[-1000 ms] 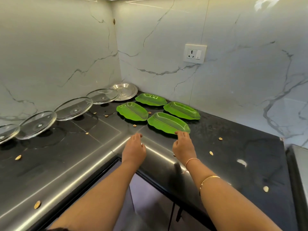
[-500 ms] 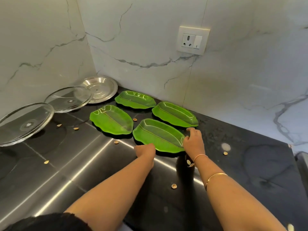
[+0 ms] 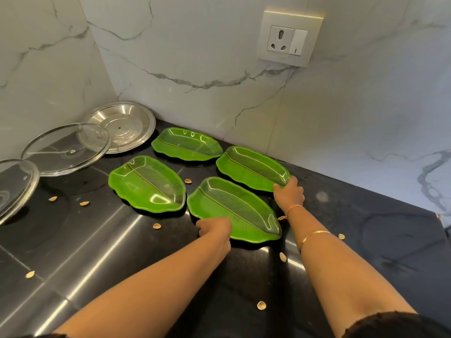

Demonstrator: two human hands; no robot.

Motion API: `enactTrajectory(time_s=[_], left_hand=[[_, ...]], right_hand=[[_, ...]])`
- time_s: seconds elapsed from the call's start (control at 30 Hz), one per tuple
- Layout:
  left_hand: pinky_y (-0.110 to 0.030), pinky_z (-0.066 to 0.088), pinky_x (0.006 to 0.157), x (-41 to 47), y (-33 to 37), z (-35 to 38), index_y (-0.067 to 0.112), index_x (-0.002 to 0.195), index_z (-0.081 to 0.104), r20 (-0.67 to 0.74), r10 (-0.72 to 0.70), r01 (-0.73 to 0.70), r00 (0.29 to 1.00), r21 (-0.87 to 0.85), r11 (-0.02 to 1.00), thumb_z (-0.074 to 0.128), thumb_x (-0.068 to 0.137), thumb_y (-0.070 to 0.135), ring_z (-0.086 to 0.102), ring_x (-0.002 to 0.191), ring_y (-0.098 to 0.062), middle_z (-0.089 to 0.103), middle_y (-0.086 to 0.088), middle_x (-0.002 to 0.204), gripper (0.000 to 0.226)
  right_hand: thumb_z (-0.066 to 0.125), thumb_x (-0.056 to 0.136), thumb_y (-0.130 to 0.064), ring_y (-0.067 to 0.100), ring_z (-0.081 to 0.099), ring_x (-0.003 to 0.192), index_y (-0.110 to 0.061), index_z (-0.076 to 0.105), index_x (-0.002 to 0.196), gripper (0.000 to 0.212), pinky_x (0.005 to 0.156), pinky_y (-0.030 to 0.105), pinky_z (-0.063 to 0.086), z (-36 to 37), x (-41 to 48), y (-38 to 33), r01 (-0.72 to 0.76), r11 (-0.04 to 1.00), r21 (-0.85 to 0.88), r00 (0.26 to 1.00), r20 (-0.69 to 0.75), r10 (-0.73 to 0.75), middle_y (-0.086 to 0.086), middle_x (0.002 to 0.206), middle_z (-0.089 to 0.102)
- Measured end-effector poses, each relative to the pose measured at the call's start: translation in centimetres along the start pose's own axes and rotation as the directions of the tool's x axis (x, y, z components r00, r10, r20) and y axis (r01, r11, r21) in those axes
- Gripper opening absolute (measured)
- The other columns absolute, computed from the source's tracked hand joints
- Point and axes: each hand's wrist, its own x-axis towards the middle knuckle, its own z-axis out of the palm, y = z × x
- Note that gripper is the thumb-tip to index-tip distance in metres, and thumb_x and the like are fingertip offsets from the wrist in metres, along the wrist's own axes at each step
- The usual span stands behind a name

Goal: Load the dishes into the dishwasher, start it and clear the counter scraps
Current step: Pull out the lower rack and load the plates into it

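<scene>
Counter [image 3: 366,240], four green plates [image 3: 187,144] [image 3: 146,184] [image 3: 253,168] [image 3: 234,208], two glass lids [image 3: 67,148] [image 3: 14,184]

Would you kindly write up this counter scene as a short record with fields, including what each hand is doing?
Surface: black counter
Green plates: four, leaf-shaped, on the counter
Left hand: grips the near rim of the front plate
Right hand: grips the tip of the right rear plate
Other dishes: steel plate and two glass lids at the left
Scraps: shell bits scattered over the counter
</scene>
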Motion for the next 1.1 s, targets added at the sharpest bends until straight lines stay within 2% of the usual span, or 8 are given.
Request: enactTrajectory(time_s=[0.17,0.23,0.37,0.47,0.67,0.83,0.97,1.1], left_hand=[[-0.030,0.042,0.072,-1.1,-0.9,-0.8,-0.005,0.124,0.045,0.012,0.131,-0.131,0.991,0.013,0.991,0.046,0.085,0.000,0.054,0.092,-0.027,0.056,-0.018,0.122,0.039],[-0.030,0.041,0.073,-1.6,-1.9,-1.3,-0.004,0.120,0.047,0.013,0.191,-0.191,0.982,0.033,0.981,0.044,0.088,0.001,0.052,0.088,-0.027,0.056,-0.019,0.118,0.033],[-0.032,0.038,0.079,-2.2,-3.0,-2.6,0.000,0.111,0.048,-0.042,0.317,-0.313,0.948,0.074,0.947,0.042,0.097,0.016,0.050,0.091,-0.027,0.056,-0.018,0.114,0.022],[-0.035,0.039,0.080,-2.1,-3.2,-4.1,0.001,0.113,0.045,-0.112,0.349,-0.344,0.930,0.064,0.937,0.037,0.099,0.016,0.053,0.098,-0.033,0.055,-0.020,0.114,0.023],[-0.032,0.037,0.074,-2.6,-5.4,-7.5,0.005,0.117,0.047,-0.169,0.348,-0.352,0.922,0.006,0.936,0.033,0.100,0.018,0.047,0.084,-0.027,0.052,-0.015,0.100,0.026],[-0.032,0.042,0.075,-4.5,-7.7,-9.3,0.003,0.112,0.055,-0.121,0.368,-0.376,0.922,-0.051,0.925,0.034,0.099,0.018,0.052,0.087,-0.028,0.058,-0.016,0.106,0.029],[-0.038,0.050,0.076,-6.8,-9.7,-9.4,0.002,0.108,0.056,-0.049,0.329,-0.332,0.943,-0.101,0.938,0.039,0.094,0.016,0.059,0.089,-0.032,0.061,-0.019,0.106,0.027],[-0.039,0.051,0.065,-10.4,-12.5,-9.7,0.000,0.098,0.058,0.052,0.303,-0.289,0.952,-0.179,0.940,0.044,0.088,0.007,0.059,0.075,-0.030,0.061,-0.020,0.090,0.018]], right_hand=[[0.063,0.089,-0.022,0.044,0.040,0.126,-0.006,0.025,0.143,0.068,0.102,0.045,0.036,-0.3,1.7,-0.1,-0.060,0.996,0.066,0.998,-0.028,0.062,0.024,0.142,0.032],[0.066,0.086,-0.016,0.041,0.043,0.124,-0.002,0.029,0.138,0.065,0.098,0.044,0.040,-0.5,1.8,-0.3,-0.105,0.986,0.128,0.994,-0.018,0.108,0.024,0.139,0.037],[0.066,0.080,-0.005,0.030,0.059,0.083,0.002,0.050,0.116,0.040,0.064,0.037,0.051,-0.6,1.7,0.0,-0.254,0.905,0.343,0.967,0.086,0.239,0.021,0.109,0.057],[0.054,0.081,0.007,0.023,0.054,0.070,-0.004,0.053,0.087,0.013,0.061,0.034,0.048,-0.7,0.5,0.5,-0.319,0.691,0.649,0.947,0.205,0.246,0.017,0.098,0.054],[0.026,0.079,0.013,0.039,0.050,0.100,-0.002,0.049,0.087,0.029,0.079,0.049,0.046,-2.0,-6.0,3.2,-0.457,0.206,0.865,0.884,0.415,0.216,0.021,0.113,0.050],[0.021,0.083,0.010,0.040,0.049,0.098,0.000,0.048,0.088,0.030,0.081,0.048,0.048,-4.3,-12.2,5.3,-0.508,0.073,0.858,0.857,0.496,0.142,0.021,0.108,0.050],[0.028,0.065,0.012,0.037,0.053,0.075,0.002,0.050,0.088,0.034,0.040,0.043,0.054,-6.6,-16.6,7.0,-0.521,0.023,0.853,0.852,0.518,0.082,0.019,0.088,0.055],[0.031,0.066,0.013,0.036,0.062,0.067,0.001,0.054,0.088,0.034,0.053,0.045,0.056,-9.3,-20.1,9.6,-0.476,0.002,0.880,0.879,0.475,0.022,0.019,0.081,0.063]])
